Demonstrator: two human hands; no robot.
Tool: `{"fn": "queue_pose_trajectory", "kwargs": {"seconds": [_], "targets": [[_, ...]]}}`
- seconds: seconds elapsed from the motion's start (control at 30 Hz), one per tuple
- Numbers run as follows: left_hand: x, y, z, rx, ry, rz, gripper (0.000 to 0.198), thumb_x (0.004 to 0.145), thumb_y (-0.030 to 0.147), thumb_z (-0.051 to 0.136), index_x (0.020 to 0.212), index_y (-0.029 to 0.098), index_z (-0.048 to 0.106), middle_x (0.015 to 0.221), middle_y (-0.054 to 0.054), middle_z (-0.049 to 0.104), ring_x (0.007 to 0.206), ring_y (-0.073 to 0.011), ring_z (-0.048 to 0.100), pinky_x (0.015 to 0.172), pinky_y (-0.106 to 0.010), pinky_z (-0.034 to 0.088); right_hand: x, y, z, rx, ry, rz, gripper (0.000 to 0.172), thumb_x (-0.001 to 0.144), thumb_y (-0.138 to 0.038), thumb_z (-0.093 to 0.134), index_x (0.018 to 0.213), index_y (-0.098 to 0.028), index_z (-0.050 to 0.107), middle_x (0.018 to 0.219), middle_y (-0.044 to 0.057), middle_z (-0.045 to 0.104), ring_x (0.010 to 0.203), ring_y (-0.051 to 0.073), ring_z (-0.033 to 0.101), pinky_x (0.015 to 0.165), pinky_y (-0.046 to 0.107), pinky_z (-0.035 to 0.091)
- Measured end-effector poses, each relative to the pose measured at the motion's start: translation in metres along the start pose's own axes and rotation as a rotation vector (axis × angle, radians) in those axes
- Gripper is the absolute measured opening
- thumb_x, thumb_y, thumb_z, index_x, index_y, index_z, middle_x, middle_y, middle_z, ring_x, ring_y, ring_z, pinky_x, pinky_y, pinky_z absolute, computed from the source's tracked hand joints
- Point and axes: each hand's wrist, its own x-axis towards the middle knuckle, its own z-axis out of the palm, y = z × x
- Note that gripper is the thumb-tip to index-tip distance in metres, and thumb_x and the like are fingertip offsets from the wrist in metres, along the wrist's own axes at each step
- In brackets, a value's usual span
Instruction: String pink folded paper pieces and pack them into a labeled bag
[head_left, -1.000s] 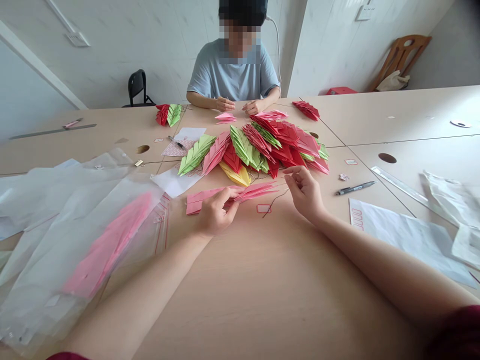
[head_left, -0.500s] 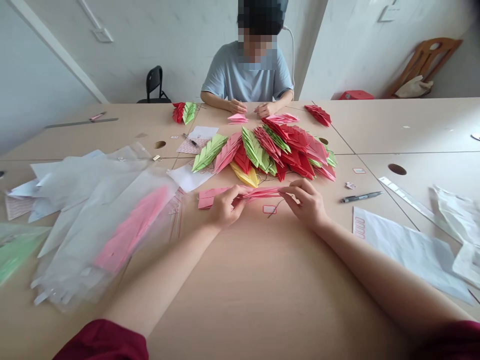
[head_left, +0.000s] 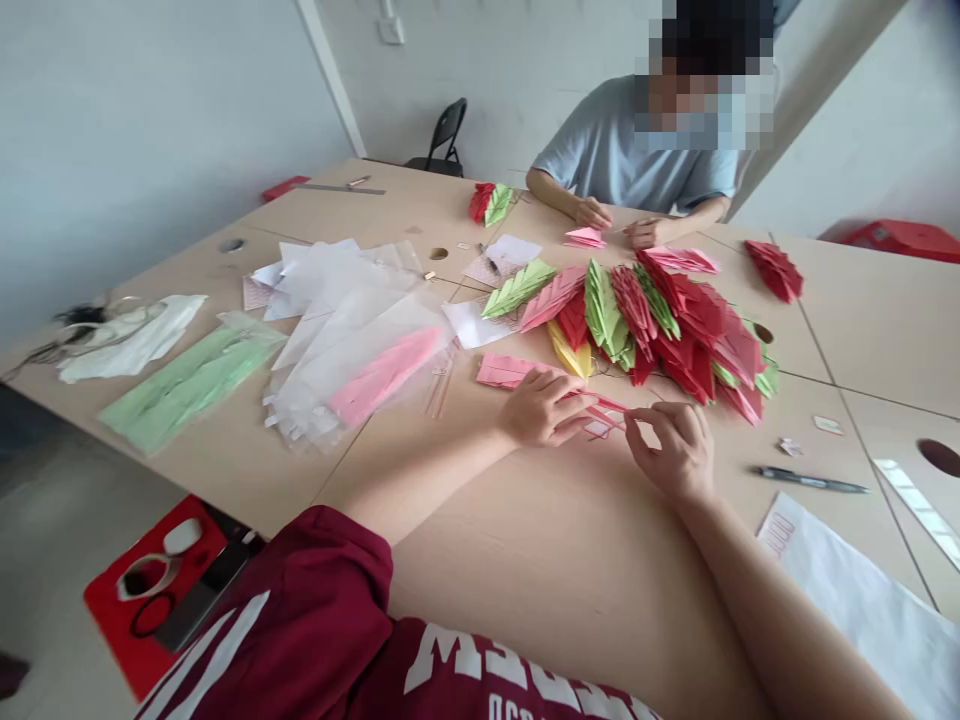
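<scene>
Between my hands a narrow strip of pink folded paper (head_left: 606, 402) stretches just above the table. My left hand (head_left: 541, 408) holds its left end, its fingers lying over the paper and hiding part of it. My right hand (head_left: 679, 447) pinches the other end between thumb and index finger. Beside my left hand lies a flat pleated pink paper piece (head_left: 504, 370). A small red-edged label (head_left: 598, 426) is partly visible under the held paper. Just beyond my hands is a heap of folded leaf-shaped papers, including red ones (head_left: 679, 355), green ones (head_left: 606, 310) and a yellow one (head_left: 570, 350).
Clear plastic sleeves (head_left: 360, 330) and a green-filled bag (head_left: 191, 385) lie left. A pen (head_left: 814, 480) and white envelope (head_left: 862, 590) lie right. Across the table (head_left: 487, 560) sits a person (head_left: 622, 150) with hands by pink paper. A red stool (head_left: 112, 610) stands lower left.
My view has swung left, bringing the green-filled bag and red stool into sight. My left hand has turned, its fingers now over the paper; both hands remain at the pink folded paper.
</scene>
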Motion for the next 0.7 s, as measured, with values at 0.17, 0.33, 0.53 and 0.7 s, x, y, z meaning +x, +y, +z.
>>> {"fn": "queue_pose_trajectory", "kwargs": {"seconds": [0.17,0.33,0.53,0.7], "targets": [[-0.001,0.006,0.006,-0.002,-0.029,-0.017,0.024,0.092,0.038,0.052,0.103,0.025,0.068,0.108,-0.005,0.066,0.1,-0.019,0.055,0.089,-0.034,0.038,-0.003,0.003,-0.001,-0.029,-0.021,-0.077,0.018,0.076,-0.019,0.073,0.091,-0.02,0.063,0.081,0.004,0.058,0.074,0.018,0.056,0.067,0.029,0.046],[0.003,0.007,0.012,-0.02,-0.082,-0.014,0.021,0.094,0.031,0.049,0.098,0.023,0.068,0.108,-0.003,0.068,0.104,-0.0176,0.055,0.091,-0.033,0.036,-0.003,0.0,-0.003,-0.033,-0.049,-0.097,0.02,0.075,-0.019,0.074,0.092,-0.021,0.064,0.081,0.004,0.06,0.075,0.019,0.057,0.067,0.03,0.044],[0.006,0.008,0.018,-0.014,-0.1,0.062,0.021,0.095,0.032,0.048,0.099,0.023,0.067,0.11,-0.002,0.068,0.106,-0.0167,0.055,0.09,-0.033,0.034,0.003,-0.009,-0.002,-0.008,-0.083,-0.091,0.021,0.075,-0.017,0.074,0.094,-0.021,0.064,0.082,0.004,0.061,0.075,0.019,0.056,0.069,0.031,0.045],[0.007,0.008,0.017,-0.028,-0.151,0.097,0.021,0.096,0.032,0.048,0.096,0.025,0.067,0.114,0.001,0.068,0.11,-0.0152,0.054,0.091,-0.033,0.031,0.003,-0.008,-0.002,0.056,-0.132,-0.087,0.016,0.076,-0.017,0.071,0.09,-0.02,0.063,0.084,0.005,0.06,0.076,0.019,0.057,0.07,0.032,0.045]]}}
